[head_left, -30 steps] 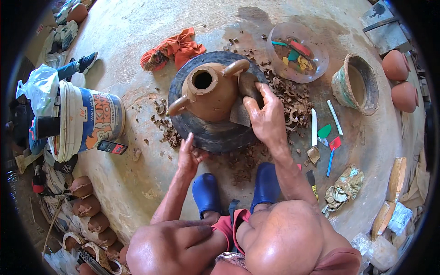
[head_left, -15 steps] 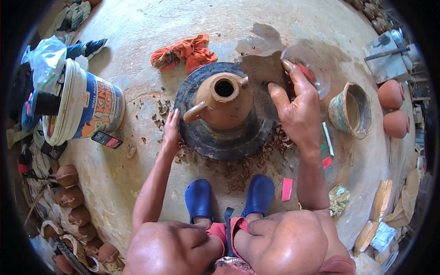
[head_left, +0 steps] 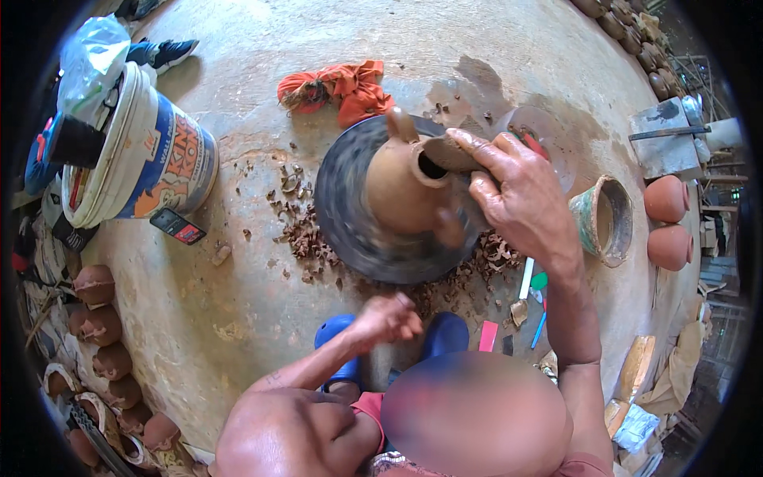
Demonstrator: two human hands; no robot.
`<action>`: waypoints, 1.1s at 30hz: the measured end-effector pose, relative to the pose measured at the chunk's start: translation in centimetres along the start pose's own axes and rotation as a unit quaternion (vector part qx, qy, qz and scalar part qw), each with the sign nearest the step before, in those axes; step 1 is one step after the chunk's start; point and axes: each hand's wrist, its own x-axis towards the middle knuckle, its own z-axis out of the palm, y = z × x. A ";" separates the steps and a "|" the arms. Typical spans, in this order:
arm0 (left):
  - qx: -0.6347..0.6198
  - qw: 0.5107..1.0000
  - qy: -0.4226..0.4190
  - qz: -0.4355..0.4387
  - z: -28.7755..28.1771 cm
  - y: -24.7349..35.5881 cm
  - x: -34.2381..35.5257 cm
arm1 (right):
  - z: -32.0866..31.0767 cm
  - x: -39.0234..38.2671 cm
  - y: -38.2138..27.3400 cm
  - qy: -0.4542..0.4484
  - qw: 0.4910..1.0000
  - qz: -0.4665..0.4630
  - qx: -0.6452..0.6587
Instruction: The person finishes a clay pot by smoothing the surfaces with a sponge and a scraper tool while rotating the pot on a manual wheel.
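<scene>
A brown clay jug [head_left: 387, 187] with a narrow neck stands on a round dark turntable [head_left: 338, 226], both blurred by spinning. One handle points away from me; the other is a smear at the near right. Over the jug's rim, my right hand [head_left: 520, 191] pinches a thin, wet, dark brown sheet [head_left: 453, 155], which covers part of the mouth. Whether it is cloth or leather I cannot tell. Nearer to me than the turntable, my left hand [head_left: 389, 320] is in the air, fingers loosely bent and slightly blurred, with nothing seen in it.
Clay shavings [head_left: 314, 242] litter the floor around the turntable. An orange cloth [head_left: 354, 89] lies beyond it. To the right stand a water-filled pot [head_left: 610, 222] and a clear shallow dish [head_left: 556, 147]; a large bucket [head_left: 171, 171] and a phone [head_left: 178, 226] are at left.
The turntable has begun spinning, turning the jug and its handles. My left hand has left the turntable's edge, moving right and toward me. My right hand has brought the brown sheet onto the rim.
</scene>
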 end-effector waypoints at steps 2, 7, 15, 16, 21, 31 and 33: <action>0.026 0.996 -0.019 -0.089 5.2 0.7 -2.2 | -0.2 0.0 0.7 -0.015 1.000 0.007 -0.015; -0.052 0.956 0.275 0.084 -0.2 7.5 -3.8 | -1.2 1.0 0.0 -0.046 0.999 0.015 -0.019; 0.108 0.863 0.469 0.153 -2.7 8.9 0.2 | -0.7 0.8 0.0 -0.046 0.999 0.004 -0.002; 0.047 0.897 0.424 0.115 1.9 7.1 -0.3 | -1.1 0.5 0.4 -0.053 0.999 0.009 -0.004; 0.089 0.990 -0.047 -0.098 5.0 1.3 -3.2 | -0.4 0.6 0.3 -0.047 0.999 -0.016 0.007; -0.043 0.912 0.371 0.171 -3.7 12.2 -3.9 | 0.1 0.3 0.9 -0.006 0.995 -0.020 0.097; -0.050 0.907 0.380 0.176 -3.8 12.1 -3.3 | 0.4 0.4 0.8 0.001 0.994 -0.008 0.105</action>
